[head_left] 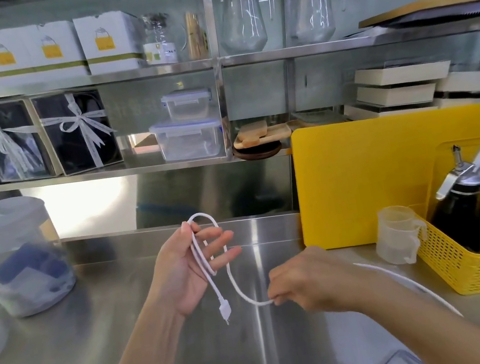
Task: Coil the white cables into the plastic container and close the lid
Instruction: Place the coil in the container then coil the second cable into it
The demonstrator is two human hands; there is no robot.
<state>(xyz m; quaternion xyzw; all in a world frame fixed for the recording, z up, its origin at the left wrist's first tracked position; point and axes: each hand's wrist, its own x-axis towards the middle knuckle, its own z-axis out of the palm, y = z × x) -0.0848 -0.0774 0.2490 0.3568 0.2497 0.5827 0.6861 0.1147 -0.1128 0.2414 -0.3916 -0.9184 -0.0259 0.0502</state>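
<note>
A white cable (224, 307) is looped over the left hand (183, 270) and pinched at its thumb; the trailing length is pinched between fingers (282, 289) of the right hand (310, 284), above the counter (70, 353).

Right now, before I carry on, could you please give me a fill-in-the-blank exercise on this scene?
A loop of cable, coloured ___, hangs round the fingers of the left hand.
The right hand pinches that cable near a ___ cutting board.
The plug dangles below the ___ hand.
On the top shelf stand ___ glass pitchers.
Missing: white; yellow; left; two.
</note>
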